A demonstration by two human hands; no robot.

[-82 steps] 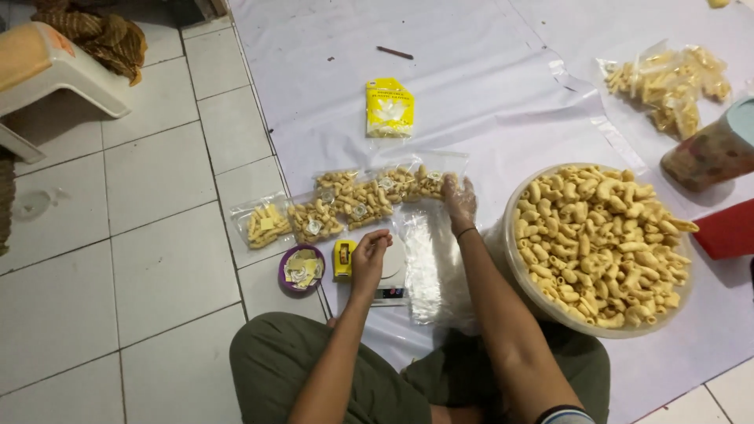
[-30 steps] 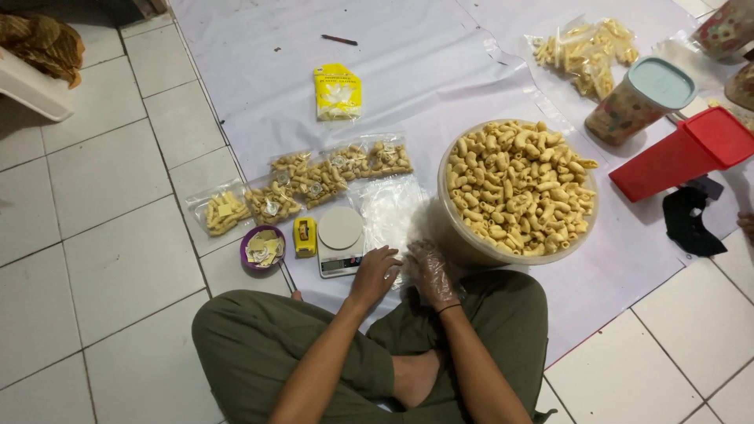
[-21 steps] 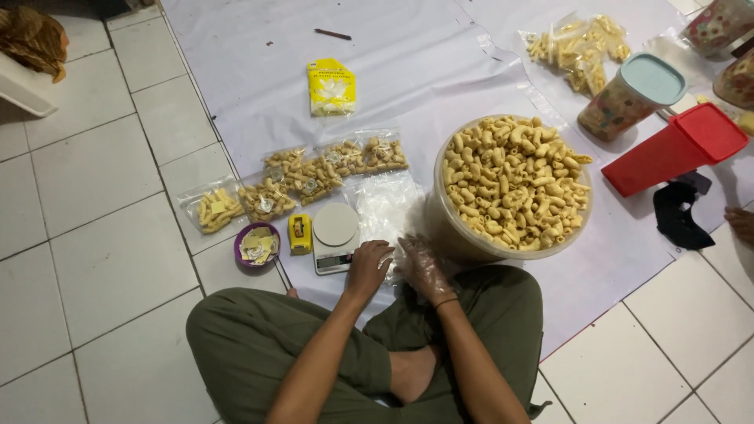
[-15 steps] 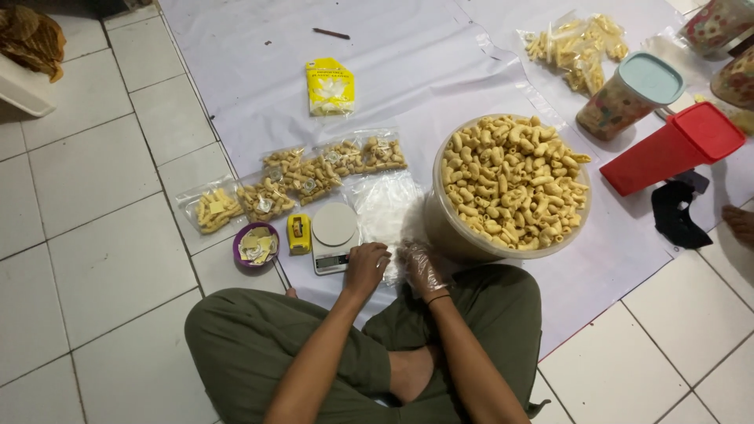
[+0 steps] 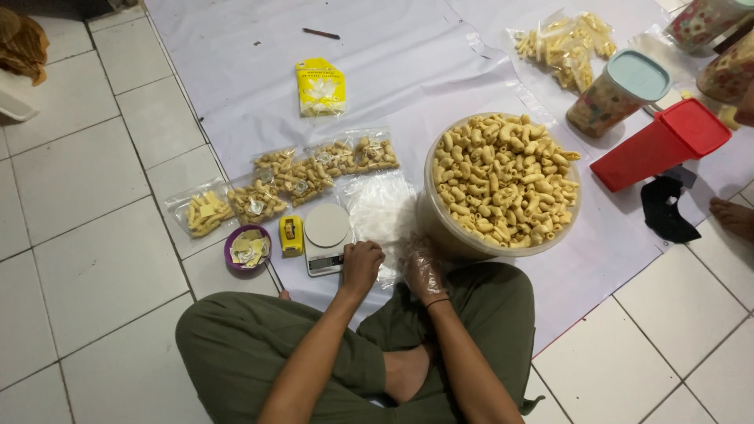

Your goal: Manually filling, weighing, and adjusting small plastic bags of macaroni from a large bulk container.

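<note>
I sit cross-legged on the tiled floor. My left hand (image 5: pixel 361 265) is curled at the near edge of a pile of clear plastic bags (image 5: pixel 380 212), right beside a small white kitchen scale (image 5: pixel 326 235). My right hand (image 5: pixel 424 271), in a thin clear glove, rests at the same edge of the pile, against the base of a big round tub of yellow curled snacks (image 5: pixel 503 184). Whether the gloved fingers pinch a bag is hidden. A row of filled snack bags (image 5: pixel 298 177) lies beyond the scale.
A purple bowl of small packets (image 5: pixel 248 247) and a yellow tape measure (image 5: pixel 291 234) lie left of the scale. On the white sheet (image 5: pixel 393 63) are a yellow packet (image 5: pixel 320 86), more bagged snacks (image 5: pixel 567 47), lidded jars (image 5: pixel 616 93) and a red container (image 5: pixel 664 145). Another person's foot (image 5: pixel 734 217) is at the right.
My right hand came back from the filled bags to the near edge of the bag pile, beside my left hand. Over the last second both hands stay there almost still.
</note>
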